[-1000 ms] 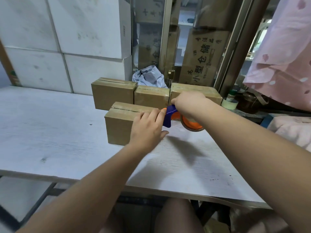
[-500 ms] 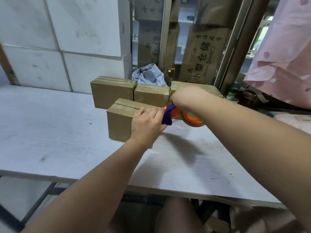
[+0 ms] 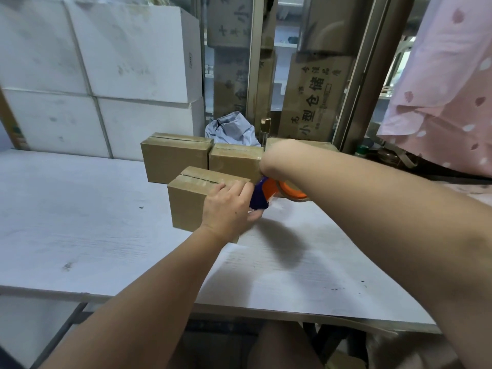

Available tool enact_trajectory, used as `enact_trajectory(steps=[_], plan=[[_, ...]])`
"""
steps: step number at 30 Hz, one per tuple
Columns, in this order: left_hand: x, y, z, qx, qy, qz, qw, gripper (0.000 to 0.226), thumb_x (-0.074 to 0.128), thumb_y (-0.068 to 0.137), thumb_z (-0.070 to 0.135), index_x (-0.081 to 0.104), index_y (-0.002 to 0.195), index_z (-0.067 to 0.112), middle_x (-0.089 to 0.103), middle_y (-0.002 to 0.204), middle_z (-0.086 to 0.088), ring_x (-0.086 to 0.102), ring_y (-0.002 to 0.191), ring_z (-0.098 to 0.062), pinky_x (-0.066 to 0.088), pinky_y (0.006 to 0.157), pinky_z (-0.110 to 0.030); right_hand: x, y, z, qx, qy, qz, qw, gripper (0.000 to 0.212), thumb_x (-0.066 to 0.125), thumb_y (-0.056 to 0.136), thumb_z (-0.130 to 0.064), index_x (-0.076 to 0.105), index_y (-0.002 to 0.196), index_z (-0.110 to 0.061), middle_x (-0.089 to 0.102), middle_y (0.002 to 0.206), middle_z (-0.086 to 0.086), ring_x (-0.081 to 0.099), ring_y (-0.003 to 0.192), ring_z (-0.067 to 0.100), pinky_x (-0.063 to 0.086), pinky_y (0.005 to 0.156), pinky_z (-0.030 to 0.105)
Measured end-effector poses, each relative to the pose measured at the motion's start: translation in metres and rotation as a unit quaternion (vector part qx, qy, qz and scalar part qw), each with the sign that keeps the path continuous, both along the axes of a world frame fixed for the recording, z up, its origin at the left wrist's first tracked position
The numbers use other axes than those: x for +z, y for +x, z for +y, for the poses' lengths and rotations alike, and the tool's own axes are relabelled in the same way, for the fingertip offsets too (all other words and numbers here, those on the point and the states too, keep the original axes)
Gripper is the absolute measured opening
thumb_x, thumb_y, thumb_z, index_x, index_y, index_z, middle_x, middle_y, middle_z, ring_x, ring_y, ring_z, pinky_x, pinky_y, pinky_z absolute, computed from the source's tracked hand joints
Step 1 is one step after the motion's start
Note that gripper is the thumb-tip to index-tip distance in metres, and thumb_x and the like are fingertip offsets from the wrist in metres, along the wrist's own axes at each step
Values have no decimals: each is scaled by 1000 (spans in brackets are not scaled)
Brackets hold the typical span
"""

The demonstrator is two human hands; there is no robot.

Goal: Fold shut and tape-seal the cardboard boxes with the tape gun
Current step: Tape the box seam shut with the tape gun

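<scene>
A white table [image 3: 80, 235] fills most of the view. Big white blocks [image 3: 119, 62] are stacked behind its far left edge. A pink spotted cloth [image 3: 447, 89] hangs at the right. Behind glass at the back stands a printed carton [image 3: 314, 97].

Three closed boxes sit in a row at the far side of the table. The left box [image 3: 175, 161] and middle box [image 3: 234, 163] stand just beside each other, each with clear tape along its top seam. The right box [image 3: 274, 141] is mostly hidden by the right forearm. A crumpled grey bag [image 3: 231, 129] lies behind the middle one.

The front box [image 3: 189, 203] stands on the table just before the row, flaps folded shut, with glossy tape over its dark centre seam.

The left hand [image 3: 229, 206] holds this box at its near right corner. Its fingers lie together, bent over the top edge, and the thumb points right along the box's end.

The right hand [image 3: 277, 161] is bent down at the wrist and holds the gun [image 3: 262, 193]. Its fingers are hidden behind the wrist, so I cannot tell how they lie.

The gun's blue front touches the right end of the front box, just above the left thumb. Its orange roll [image 3: 291, 191] sits behind, clear of the table.
</scene>
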State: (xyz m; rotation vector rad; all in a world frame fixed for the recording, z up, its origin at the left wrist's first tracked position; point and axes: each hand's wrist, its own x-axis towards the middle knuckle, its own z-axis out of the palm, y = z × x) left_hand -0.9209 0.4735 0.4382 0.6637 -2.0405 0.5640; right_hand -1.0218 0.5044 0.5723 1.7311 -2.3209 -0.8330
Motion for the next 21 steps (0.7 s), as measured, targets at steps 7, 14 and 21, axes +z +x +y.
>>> enact_trajectory(steps=[7,14,21], plan=[[4,4,5,0,63,-57,996,53,45,73,62,68,68,14,58,81,2,58,60,-17,45,70,-25,-18,-19,-4,2,53,12,999,12,48,95,-17,52,105,-12,51,97,9,50,87,25,45,88,31],[36,16,4,26,176,-249,952,68,50,67,82,64,99,23,45,113,11,57,87,-15,40,63,-27,-29,-42,7,26,129,28,991,29,50,89,-10,62,115,-15,64,103,6,55,83,23,49,76,31],[58,21,-6,3,158,-347,925,77,44,63,83,67,107,24,47,124,8,58,96,-17,48,73,-31,-38,-57,29,-38,164,-182,969,36,62,77,9,61,112,0,60,71,6,57,48,15,43,34,18]])
